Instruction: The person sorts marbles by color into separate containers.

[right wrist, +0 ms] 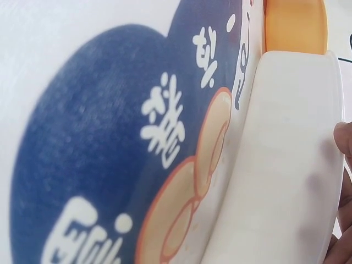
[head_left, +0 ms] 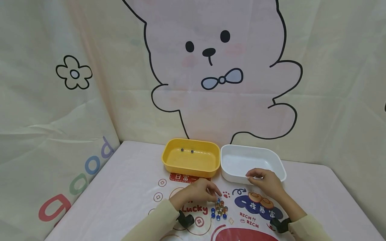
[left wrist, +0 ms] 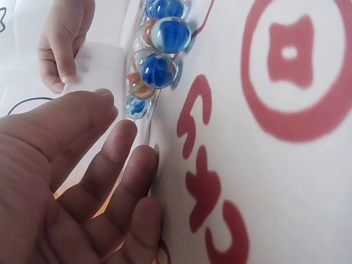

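Observation:
Several glass marbles (head_left: 220,210), blue and amber-orange, sit in a tight group on the printed tabletop. My left hand (head_left: 199,191) hovers just beyond and left of them, fingers loosely bent. In the left wrist view its fingertips are close to the nearest blue marble (left wrist: 137,106), and nothing is held in them. My right hand (head_left: 266,182) is at the front rim of a white bin (head_left: 233,169). Its thumb (right wrist: 344,137) shows right by that rim, the other fingers partly behind the wall. I cannot tell whether a marble is between its fingertips.
A yellow bin (head_left: 190,169) stands left of the white one, side by side, with two small dark marbles (head_left: 187,151) inside. Behind both bins hangs a cloth backdrop (head_left: 325,100) with a cartoon bear. Another cloth (head_left: 69,117) closes off the left side.

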Demonstrator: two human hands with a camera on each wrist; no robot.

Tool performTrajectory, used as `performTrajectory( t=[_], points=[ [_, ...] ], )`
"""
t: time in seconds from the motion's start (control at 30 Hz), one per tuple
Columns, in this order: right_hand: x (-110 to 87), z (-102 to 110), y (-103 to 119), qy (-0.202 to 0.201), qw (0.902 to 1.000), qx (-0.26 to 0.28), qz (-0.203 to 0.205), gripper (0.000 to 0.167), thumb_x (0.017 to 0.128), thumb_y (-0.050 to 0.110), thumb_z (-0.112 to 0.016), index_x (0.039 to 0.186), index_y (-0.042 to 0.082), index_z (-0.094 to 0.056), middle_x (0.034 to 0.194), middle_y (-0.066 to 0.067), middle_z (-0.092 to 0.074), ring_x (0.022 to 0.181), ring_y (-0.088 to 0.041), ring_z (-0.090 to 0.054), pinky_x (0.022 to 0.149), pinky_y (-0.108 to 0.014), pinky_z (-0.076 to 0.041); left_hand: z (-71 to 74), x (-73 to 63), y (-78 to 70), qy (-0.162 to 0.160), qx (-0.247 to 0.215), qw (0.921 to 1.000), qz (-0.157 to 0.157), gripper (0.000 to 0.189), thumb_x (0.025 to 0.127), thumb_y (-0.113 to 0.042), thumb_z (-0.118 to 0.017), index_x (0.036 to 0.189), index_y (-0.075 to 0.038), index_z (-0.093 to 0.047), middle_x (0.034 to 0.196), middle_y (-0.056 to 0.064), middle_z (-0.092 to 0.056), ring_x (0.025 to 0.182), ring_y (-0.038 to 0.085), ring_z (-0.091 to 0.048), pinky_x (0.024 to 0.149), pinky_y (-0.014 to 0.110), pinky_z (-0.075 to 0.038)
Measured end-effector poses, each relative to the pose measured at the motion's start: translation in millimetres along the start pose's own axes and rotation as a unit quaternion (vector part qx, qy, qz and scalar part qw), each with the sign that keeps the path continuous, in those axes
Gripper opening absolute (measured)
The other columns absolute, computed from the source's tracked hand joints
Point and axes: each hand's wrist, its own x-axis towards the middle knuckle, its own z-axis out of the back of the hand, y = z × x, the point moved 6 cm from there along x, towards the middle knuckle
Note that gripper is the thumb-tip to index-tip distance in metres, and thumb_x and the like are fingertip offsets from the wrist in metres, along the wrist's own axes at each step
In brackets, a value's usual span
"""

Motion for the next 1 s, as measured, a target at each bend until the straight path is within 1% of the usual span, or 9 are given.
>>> performTrajectory(
  t=[0.27,0.5,0.7,1.0],
  points=[
    [-0.4,1.2,2.4,-0.004,1.0000,-0.002,0.002,0.008,0.086,0.018,-0.071,0.093,0.019,-0.073,0.095,0.000,-0.073,0.089,-0.018,-0.062,0.073,-0.030,-0.049,-2.3,2.6,1.5,-0.004,-0.001,1.0000,0.005,0.012,0.084,-0.017,-0.073,0.091,-0.026,-0.075,0.076,-0.012,-0.067,0.071,0.007,-0.057,0.069,0.020,-0.045],
    [-1.0,2.2,4.8,-0.005,1.0000,0.001,0.001,0.007,0.086,0.019,-0.072,0.092,0.019,-0.073,0.094,0.000,-0.073,0.089,-0.018,-0.061,0.074,-0.031,-0.049,-3.4,2.1,0.9,-0.004,0.008,0.9998,0.019,0.010,0.085,-0.017,-0.072,0.089,-0.026,-0.075,0.076,-0.011,-0.067,0.071,0.008,-0.056,0.069,0.021,-0.044],
    [-1.0,1.7,3.9,-0.003,1.0000,0.003,-0.002,0.007,0.086,0.019,-0.072,0.092,0.019,-0.073,0.094,0.000,-0.073,0.090,-0.018,-0.061,0.075,-0.034,-0.049,-4.0,1.2,2.4,-0.006,0.016,0.9993,0.034,0.010,0.085,-0.019,-0.072,0.087,-0.029,-0.075,0.076,-0.011,-0.066,0.074,0.008,-0.055,0.072,0.023,-0.043],
    [-1.0,0.6,2.8,-0.002,1.0000,0.008,0.001,0.007,0.086,0.019,-0.072,0.093,0.019,-0.073,0.093,0.001,-0.073,0.087,-0.016,-0.061,0.072,-0.029,-0.049,-5.2,3.1,5.0,-0.011,0.015,0.9989,0.044,0.011,0.085,-0.019,-0.073,0.086,-0.029,-0.075,0.075,-0.010,-0.066,0.073,0.008,-0.055,0.071,0.023,-0.043]
  ],
)
